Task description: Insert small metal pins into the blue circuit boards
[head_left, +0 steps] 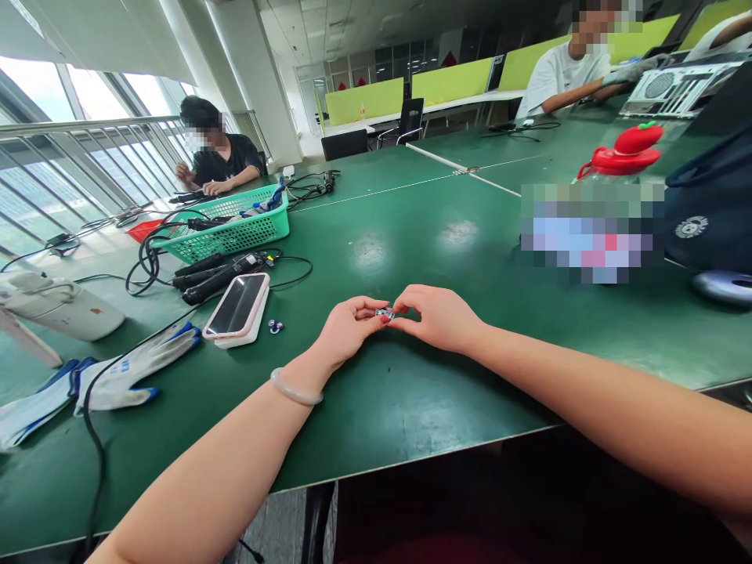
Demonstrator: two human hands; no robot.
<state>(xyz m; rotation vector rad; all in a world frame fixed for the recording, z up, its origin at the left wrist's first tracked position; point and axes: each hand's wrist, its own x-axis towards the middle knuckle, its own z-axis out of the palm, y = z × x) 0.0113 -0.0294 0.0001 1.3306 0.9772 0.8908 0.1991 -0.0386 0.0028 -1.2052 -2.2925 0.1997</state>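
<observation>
A small silvery object (pixel 385 314) is pinched between the fingertips of both hands, just over the green table (pixel 405 399). My left hand (pixel 351 325) comes from the lower left, wears a pale bracelet (pixel 297 389) at the wrist, and closes its thumb and fingers on the object. From the right, my right hand (pixel 432 315) grips the same object with thumb and forefinger. The fingers cover part of it, and its details are too small to tell. Left of my left hand lie a small dark shiny item (pixel 276 326) and a phone (pixel 238 307) on a white box.
Gloves (pixel 141 368), a white container (pixel 70 309), cables and a green basket (pixel 235 231) stand left. A red-lidded bottle (pixel 626 157), dark bag (pixel 710 204) and mouse (pixel 725 288) are right. Two people sit across the table, one near a metal case (pixel 675 88).
</observation>
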